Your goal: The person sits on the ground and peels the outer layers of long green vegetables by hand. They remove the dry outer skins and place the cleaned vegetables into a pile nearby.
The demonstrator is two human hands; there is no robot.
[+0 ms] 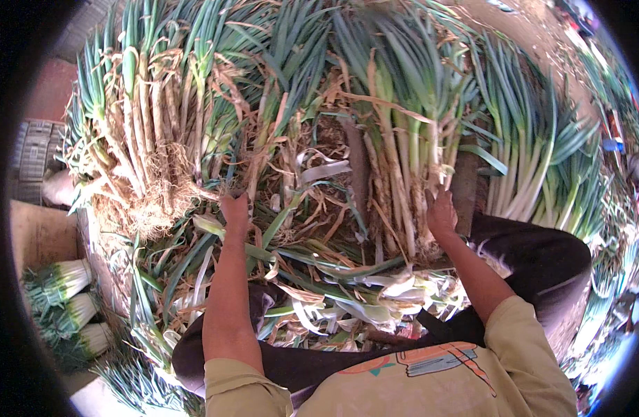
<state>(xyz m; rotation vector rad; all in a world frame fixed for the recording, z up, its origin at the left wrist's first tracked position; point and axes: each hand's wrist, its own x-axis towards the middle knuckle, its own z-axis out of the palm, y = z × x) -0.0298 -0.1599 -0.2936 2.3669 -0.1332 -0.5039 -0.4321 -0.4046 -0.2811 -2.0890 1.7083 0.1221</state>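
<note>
My left hand [235,208] is curled at the centre-left, with its fingers mostly hidden; what it holds I cannot tell. Just left of it lies a heap of Welsh onions [152,120] with soil-stained stalks and tangled pale roots [155,208]. My right hand [442,213] closes around the pale stalk of a Welsh onion [434,138], whose green leaves point away from me. Beside that stalk, more unpeeled Welsh onions [397,172] lean with their roots towards me. Cleaner, white-stalked Welsh onions [520,156] lie to the right, beyond a dark narrow board [465,193].
Peeled leaves and skins [345,302] cover the ground between my bent legs [538,266]. Several bundled Welsh onions [72,276] lie at the lower left, below a cardboard box [43,229] and a grey plastic crate [35,151]. Bare soil [538,41] shows at the upper right.
</note>
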